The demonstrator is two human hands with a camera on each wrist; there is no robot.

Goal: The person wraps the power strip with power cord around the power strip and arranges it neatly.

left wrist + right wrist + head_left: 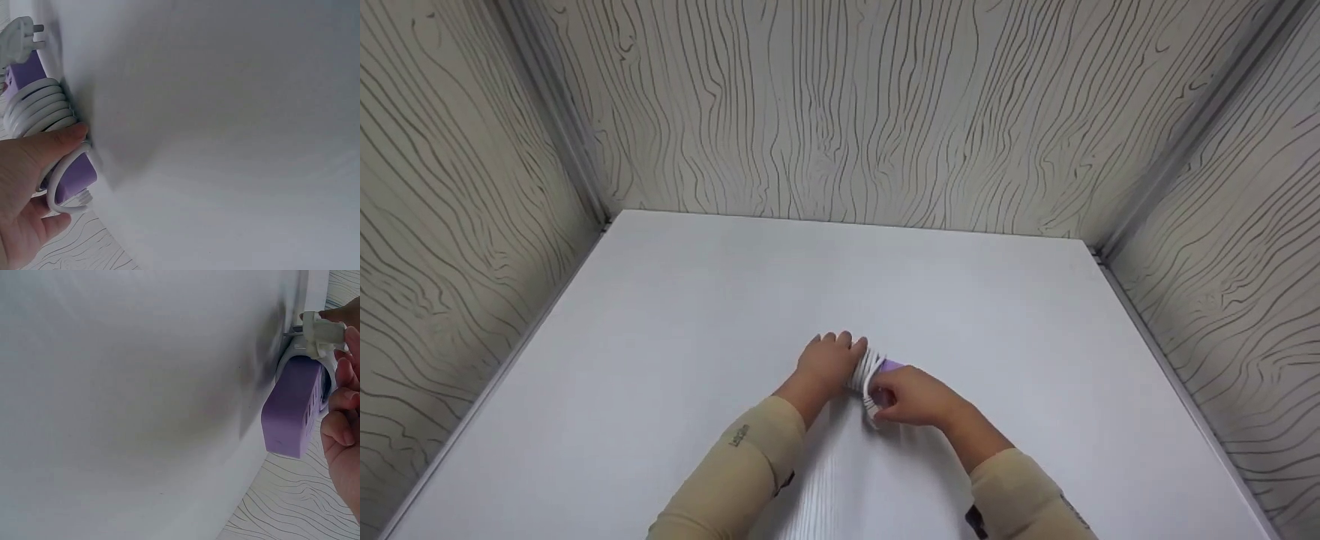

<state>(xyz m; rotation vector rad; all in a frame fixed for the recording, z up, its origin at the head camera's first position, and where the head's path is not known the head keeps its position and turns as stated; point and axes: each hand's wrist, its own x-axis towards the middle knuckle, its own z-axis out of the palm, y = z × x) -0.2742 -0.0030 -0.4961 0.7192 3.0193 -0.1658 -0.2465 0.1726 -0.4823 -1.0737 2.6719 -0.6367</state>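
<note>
A purple power strip [289,408] has its white cord [42,109] wound round it in several turns. My left hand [826,366] grips the strip over the coils, with the thumb across them in the left wrist view. Near that hand, a loop of cord curves past one end of the strip. My right hand [921,396] pinches the white plug [326,334] at the cord's end, its other fingers curled. The plug's prongs point away from that hand, beside the coils. Part of the strip is hidden behind both hands.
Beneath the hands spreads a white tabletop [660,330]. Wood-grain patterned panels [840,112] stand behind it and on both sides, with grey metal posts [551,105] at the back corners.
</note>
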